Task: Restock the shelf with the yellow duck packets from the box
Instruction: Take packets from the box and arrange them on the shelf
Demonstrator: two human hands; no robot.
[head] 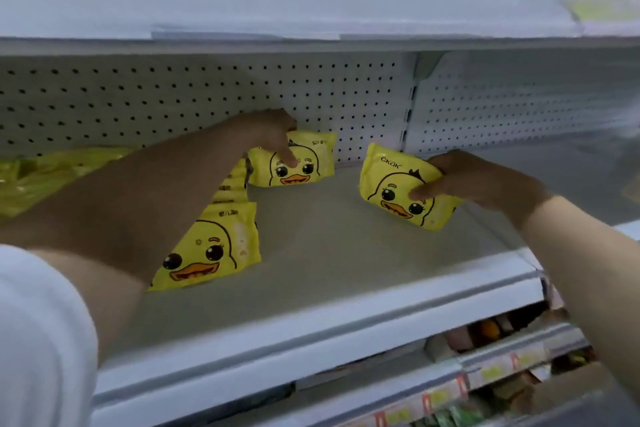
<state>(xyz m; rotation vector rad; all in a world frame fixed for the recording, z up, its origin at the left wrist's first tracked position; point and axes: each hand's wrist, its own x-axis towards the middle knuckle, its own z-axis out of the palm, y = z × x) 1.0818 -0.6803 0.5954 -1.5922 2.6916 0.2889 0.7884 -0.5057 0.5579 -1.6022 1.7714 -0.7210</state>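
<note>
My left hand [273, 135] reaches deep into the shelf [329, 253] and holds a yellow duck packet [304, 166] upright against the pegboard back, thumb on its front and fingers over its top. My right hand [485, 180] grips a second duck packet [391, 184] by its right end, tilted just above the shelf floor at the right. A row of more duck packets [211, 250] stands to the left, its front one leaning, partly hidden by my left forearm. The box is out of view.
More yellow packets [45, 173] lie blurred at the far left of the shelf. The white pegboard [207, 94] closes the back and an upper shelf [277, 10] hangs overhead. Lower shelves [485, 357] with price tags hold other goods.
</note>
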